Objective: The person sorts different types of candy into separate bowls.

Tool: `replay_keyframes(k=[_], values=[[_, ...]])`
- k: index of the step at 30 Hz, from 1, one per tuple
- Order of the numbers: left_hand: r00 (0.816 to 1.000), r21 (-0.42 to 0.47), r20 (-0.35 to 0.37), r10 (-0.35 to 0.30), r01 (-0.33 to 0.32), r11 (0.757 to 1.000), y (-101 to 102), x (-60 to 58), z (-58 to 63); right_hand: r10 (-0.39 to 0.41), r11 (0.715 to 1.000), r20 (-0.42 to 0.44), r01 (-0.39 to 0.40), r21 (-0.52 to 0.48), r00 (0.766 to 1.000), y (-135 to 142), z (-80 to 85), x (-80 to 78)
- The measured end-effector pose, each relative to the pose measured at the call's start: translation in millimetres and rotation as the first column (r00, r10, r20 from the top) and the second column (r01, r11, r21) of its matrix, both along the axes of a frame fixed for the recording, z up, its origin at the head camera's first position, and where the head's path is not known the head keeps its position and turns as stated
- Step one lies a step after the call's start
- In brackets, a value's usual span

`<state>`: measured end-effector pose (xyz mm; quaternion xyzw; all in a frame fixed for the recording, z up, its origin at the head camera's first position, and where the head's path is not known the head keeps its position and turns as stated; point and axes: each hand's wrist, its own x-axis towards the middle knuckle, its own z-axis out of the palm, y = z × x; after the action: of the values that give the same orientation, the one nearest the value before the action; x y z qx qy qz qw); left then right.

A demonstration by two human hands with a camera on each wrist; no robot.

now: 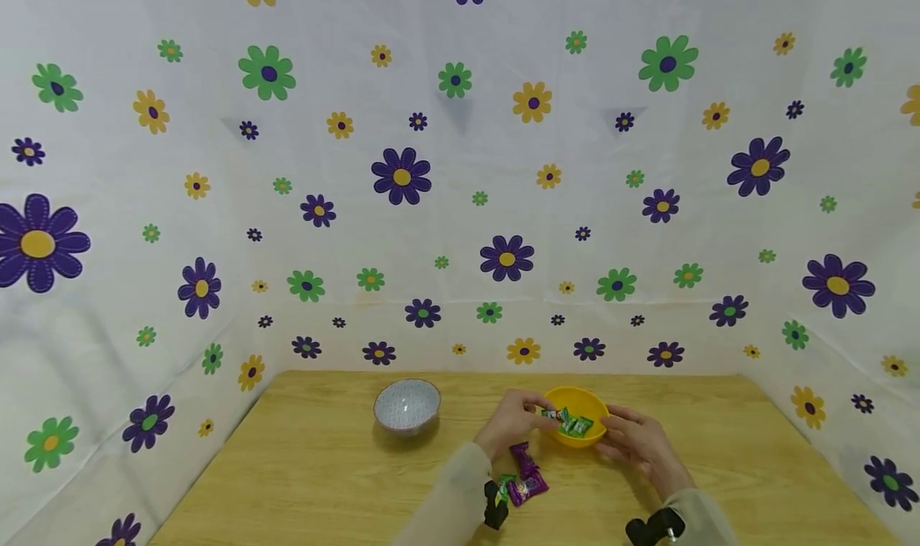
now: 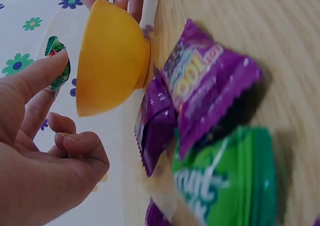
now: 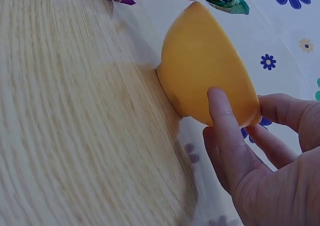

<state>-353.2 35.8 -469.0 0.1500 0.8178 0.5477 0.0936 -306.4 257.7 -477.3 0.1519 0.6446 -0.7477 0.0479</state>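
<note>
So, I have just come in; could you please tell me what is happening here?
A person's left grip pinches a green candy above the yellow bowl, while the right grip holds that bowl's side. More green candies lie in it. Purple candies and another green one lie on the table outside it. The patterned bowl stands apart, to the left.

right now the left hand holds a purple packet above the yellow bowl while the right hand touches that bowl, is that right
Not quite: the left hand holds a green packet, not a purple one, as the left wrist view shows. The rest stands.
</note>
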Motion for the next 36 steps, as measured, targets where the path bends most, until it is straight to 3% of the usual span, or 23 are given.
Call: replay_keyframes(k=[14, 25, 36], values=[[0.999, 0.077, 0.021, 0.047, -0.049, 0.996, 14.4, 7.4, -8.2, 0.014, 1.0, 0.005, -0.014, 0.001, 1.0, -3.6, -2.9, 1.8], [0.998, 0.012, 0.02, 0.056, -0.056, 0.998, 3.6, 11.1, -9.6, -0.005, 1.0, 0.006, 0.005, 0.003, 1.0, -6.0, -8.4, 3.0], [0.997, 0.036, -0.023, -0.075, 0.076, 0.996, -29.9, 7.8, 2.1, 0.003, 1.0, -0.006, -0.003, -0.007, 1.0, -2.2, -0.2, 1.7]])
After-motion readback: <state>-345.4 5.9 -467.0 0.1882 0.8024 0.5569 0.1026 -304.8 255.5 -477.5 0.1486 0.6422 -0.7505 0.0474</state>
